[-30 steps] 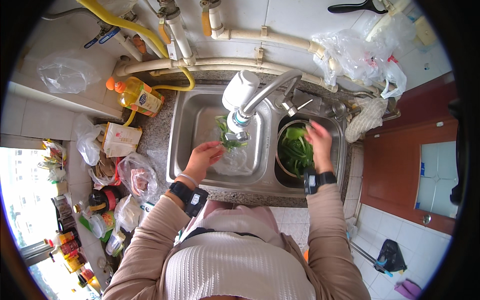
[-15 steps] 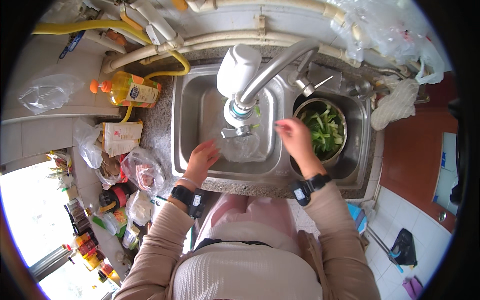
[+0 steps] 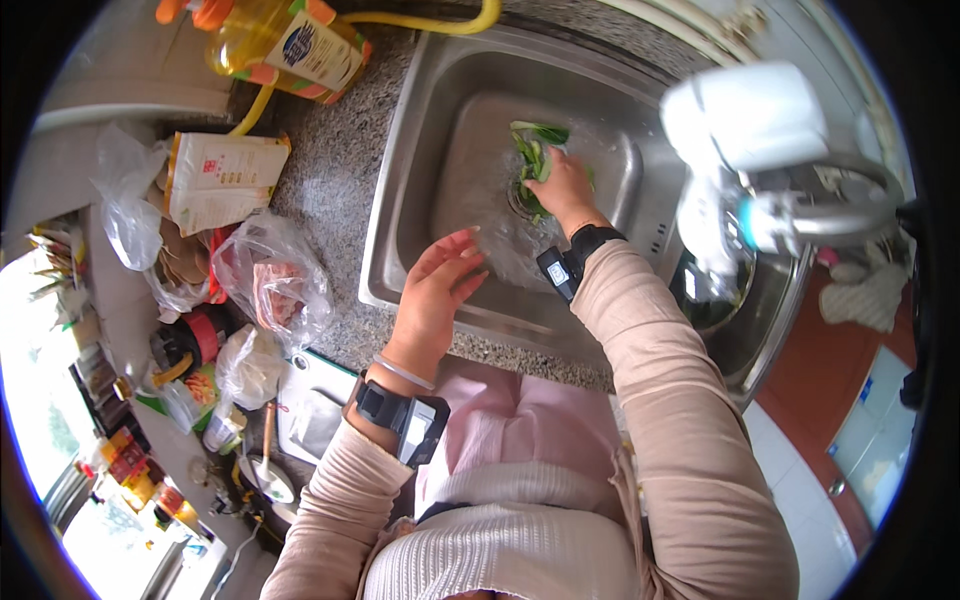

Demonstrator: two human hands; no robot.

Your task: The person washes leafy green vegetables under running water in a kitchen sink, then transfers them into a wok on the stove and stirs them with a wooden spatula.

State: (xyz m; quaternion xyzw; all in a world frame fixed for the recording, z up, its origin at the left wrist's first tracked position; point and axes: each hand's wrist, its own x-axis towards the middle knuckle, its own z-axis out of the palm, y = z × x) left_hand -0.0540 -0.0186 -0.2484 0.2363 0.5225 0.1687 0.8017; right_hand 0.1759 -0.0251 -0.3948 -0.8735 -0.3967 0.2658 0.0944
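My right hand is down in the left basin of the steel sink, its fingers closed around green leafy vegetable pieces over the drain. Some leaves spread out beyond the fingertips. Over the near left part of the same basin hovers my left hand, fingers stretched out and nothing in them. A clear, rippled patch, water or thin plastic, lies between the hands. Behind my right forearm a round pot in the right basin is partly hidden, so its contents are unclear.
The tap with its white filter housing looms at the right. Left on the counter are a yellow liquid bottle, a carton and a plastic bag with meat. A white board is near my left wrist.
My right hand has moved from beside the pot into the left basin, onto the greens. The view has shifted and tilted, with the tap now farther right. My left hand remains open.
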